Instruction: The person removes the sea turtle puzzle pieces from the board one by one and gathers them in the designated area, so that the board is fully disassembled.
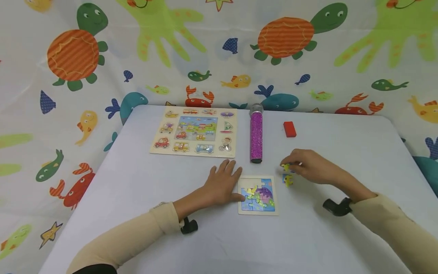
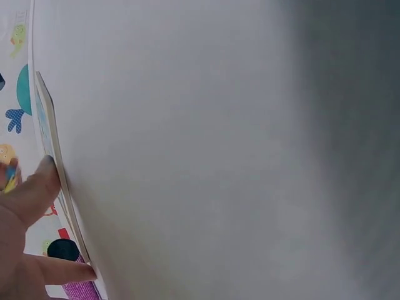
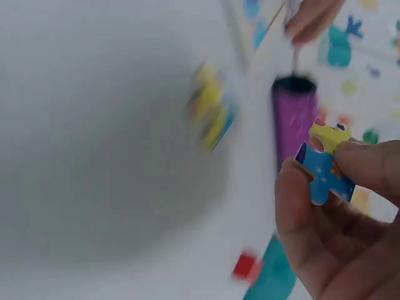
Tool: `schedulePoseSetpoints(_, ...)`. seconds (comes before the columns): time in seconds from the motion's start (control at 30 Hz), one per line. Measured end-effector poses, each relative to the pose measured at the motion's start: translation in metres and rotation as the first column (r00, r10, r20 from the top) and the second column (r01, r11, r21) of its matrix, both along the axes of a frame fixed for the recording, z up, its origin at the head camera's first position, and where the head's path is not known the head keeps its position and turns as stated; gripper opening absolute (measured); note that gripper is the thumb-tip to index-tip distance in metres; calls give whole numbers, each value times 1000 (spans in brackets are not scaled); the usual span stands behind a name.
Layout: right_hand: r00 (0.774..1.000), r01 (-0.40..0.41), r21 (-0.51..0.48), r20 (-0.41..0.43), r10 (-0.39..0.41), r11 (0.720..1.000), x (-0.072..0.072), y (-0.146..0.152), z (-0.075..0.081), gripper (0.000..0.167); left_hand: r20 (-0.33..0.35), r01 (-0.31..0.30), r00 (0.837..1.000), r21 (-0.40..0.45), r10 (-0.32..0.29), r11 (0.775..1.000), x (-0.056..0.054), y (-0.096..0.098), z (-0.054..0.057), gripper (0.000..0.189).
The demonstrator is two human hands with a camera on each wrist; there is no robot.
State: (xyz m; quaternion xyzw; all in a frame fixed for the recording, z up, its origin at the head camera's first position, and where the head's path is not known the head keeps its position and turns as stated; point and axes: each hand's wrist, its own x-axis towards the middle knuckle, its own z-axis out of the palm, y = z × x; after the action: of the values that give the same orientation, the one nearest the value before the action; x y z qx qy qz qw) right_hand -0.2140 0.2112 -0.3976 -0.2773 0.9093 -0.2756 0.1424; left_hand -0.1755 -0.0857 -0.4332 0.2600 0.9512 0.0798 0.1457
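Observation:
A small wooden jigsaw puzzle (image 1: 258,214) lies on the white table, partly filled with pieces of a sea scene; bare board shows at its upper left. My left hand (image 1: 221,185) spreads its fingers flat at its left side, the thumb resting on the frame. In the left wrist view, the thumb (image 2: 45,181) presses that board's edge. To the right, my right hand (image 1: 313,167) pinches a blue and yellow puzzle piece (image 3: 324,172) between thumb and fingers. Another loose piece (image 1: 287,179) lies on the table just below this hand, blurred in the right wrist view.
A larger wooden vehicle puzzle board (image 1: 193,151) lies at the back left. Beside it is a glittery purple microphone (image 1: 256,137). A red block (image 1: 289,129) sits at the back right. Behind the table hangs a cloth (image 1: 219,49) printed with sea animals.

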Motion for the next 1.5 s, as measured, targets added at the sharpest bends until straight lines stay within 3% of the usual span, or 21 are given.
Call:
schedulePoseSetpoints(0.13,996,28,45,83,-31,999,-5,31,-5,17,-5,-10,1000,-1,10,1000,-1,-4,0,92)
schedulePoseSetpoints(0.3,982,27,32,189,-33,999,-5,43,-20,14,1,-7,1000,16,7,1000,-2,-5,-1,92)
schedulePoseSetpoints(0.37,985,47,46,165,-55,998,-2,43,-25,14,7,-4,1000,24,4,1000,-2,-4,0,92)
schedulePoseSetpoints(0.5,994,96,133,30,-101,987,4,40,-31,18,16,-5,1000,26,4,1000,-2,-1,0,92)
schedulePoseSetpoints(0.73,985,158,263,-105,-135,952,13,24,-29,20,17,-12,1000,15,12,1000,-2,-3,-1,92)
schedulePoseSetpoints(0.83,983,107,247,-174,-64,963,21,4,-22,22,16,0,1000,22,-1,1000,-1,-2,0,92)
schedulePoseSetpoints(0.97,978,-79,206,-171,115,975,27,-32,-15,28,24,5,1000,24,-6,1000,-1,-2,0,92)
schedulePoseSetpoints(1.13,960,-216,280,-115,256,936,23,-53,-21,35,28,8,1000,22,-8,1000,0,-1,-5,92)
schedulePoseSetpoints(1.33,934,-263,365,-137,331,893,10,-56,-27,36,17,14,1000,17,-14,1000,0,-2,-7,92)
schedulePoseSetpoints(1.5,917,-308,431,-101,385,848,-2,-64,-26,43,3,15,1000,10,-15,1000,-2,-3,-8,92)
